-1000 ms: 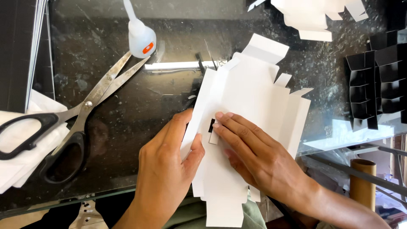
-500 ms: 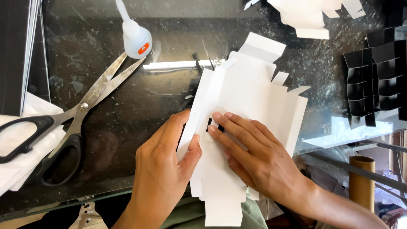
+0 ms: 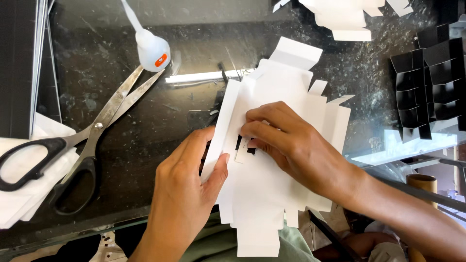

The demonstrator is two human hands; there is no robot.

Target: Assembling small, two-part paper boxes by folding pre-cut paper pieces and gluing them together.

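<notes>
A flat die-cut white cardboard box blank (image 3: 272, 160) lies mid-frame on the dark glass-topped desk (image 3: 145, 131), overhanging its lower edge. The left hand (image 3: 187, 194) grips its left flap; the right hand (image 3: 291, 145) presses on its middle. Black-handled steel scissors (image 3: 73, 145) lie at left, a white plastic glue bottle (image 3: 151, 48) at upper left, black folded card dividers (image 3: 429, 82) at right, and more white card cut-outs (image 3: 347, 17) at the top.

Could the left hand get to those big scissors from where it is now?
Probably yes. The scissors lie open on the dark table just beside the left hand, with nothing between them, though that hand is now pressing the white cut-out card.
</notes>
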